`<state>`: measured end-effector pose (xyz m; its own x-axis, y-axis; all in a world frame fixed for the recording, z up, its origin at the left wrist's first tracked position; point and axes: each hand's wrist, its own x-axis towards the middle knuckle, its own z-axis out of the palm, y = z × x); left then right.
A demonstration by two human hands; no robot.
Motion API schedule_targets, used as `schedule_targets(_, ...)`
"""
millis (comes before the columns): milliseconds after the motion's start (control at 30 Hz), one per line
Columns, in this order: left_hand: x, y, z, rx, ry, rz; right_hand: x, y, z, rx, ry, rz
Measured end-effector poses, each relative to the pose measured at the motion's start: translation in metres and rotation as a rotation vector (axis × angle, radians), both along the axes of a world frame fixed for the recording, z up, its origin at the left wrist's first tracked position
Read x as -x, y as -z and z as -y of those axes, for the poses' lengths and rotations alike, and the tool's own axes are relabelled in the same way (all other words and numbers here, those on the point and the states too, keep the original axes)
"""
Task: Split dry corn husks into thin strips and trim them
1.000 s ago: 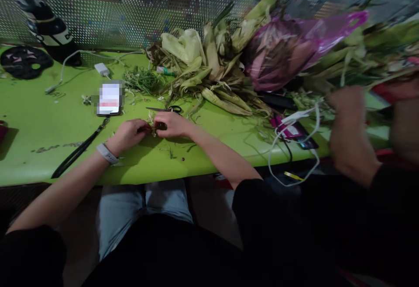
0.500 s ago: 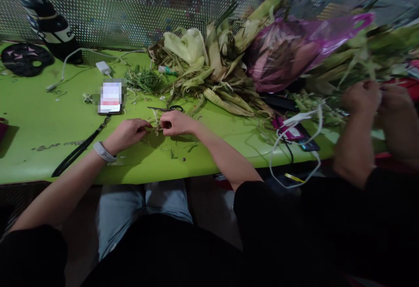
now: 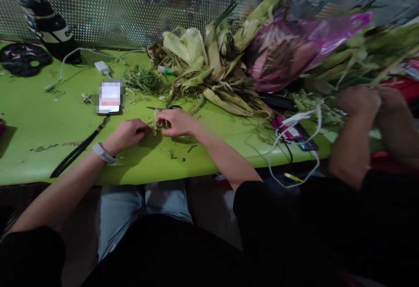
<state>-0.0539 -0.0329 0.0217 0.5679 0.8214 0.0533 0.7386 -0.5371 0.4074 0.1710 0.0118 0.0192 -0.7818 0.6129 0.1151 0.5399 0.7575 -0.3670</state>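
Note:
Between my hands is a small, pale bundle of plant strips point(image 3: 156, 124), too small to make out in detail. My left hand point(image 3: 131, 132), with a pale band on its wrist, has its fingers pinched together at the bundle's left side. My right hand point(image 3: 176, 122) curls its fingers around the right side. Just behind the right hand lies a pair of scissors point(image 3: 176, 107), partly covered by it. A phone point(image 3: 110, 99) with a lit screen and a black strap point(image 3: 78, 150) rests beyond my left hand. Green scraps point(image 3: 172, 151) are scattered in front.
Behind my hands sit green stringy cuttings point(image 3: 142, 79), a heap of corn husks point(image 3: 209, 68) and a purple plastic bag point(image 3: 278, 55). A dark bottle point(image 3: 54, 33) stands far left. A white cable point(image 3: 270, 160) hangs over the table edge, near another person's hands point(image 3: 360, 101) at right.
My right hand has shifted slightly right and its fingers have loosened a little around the bundle. My left hand barely moves. The other person's hands have come together at the right.

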Motion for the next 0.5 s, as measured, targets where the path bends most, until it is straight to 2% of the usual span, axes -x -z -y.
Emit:
schedule_targets(200, -0.002, 0.007, -0.001, -0.026, 0.002, -0.01, 0.01, 0.003, 0.007, -0.086, 0.009, 0.147)
schedule_targets(367, -0.003, 0.014, -0.004, -0.035, -0.019, 0.002, 0.011, 0.0, 0.009, -0.02, 0.051, 0.138)
schedule_targets(500, -0.002, 0.013, -0.005, -0.018, -0.011, 0.025, 0.012, 0.001, 0.006, 0.019, 0.036, 0.142)
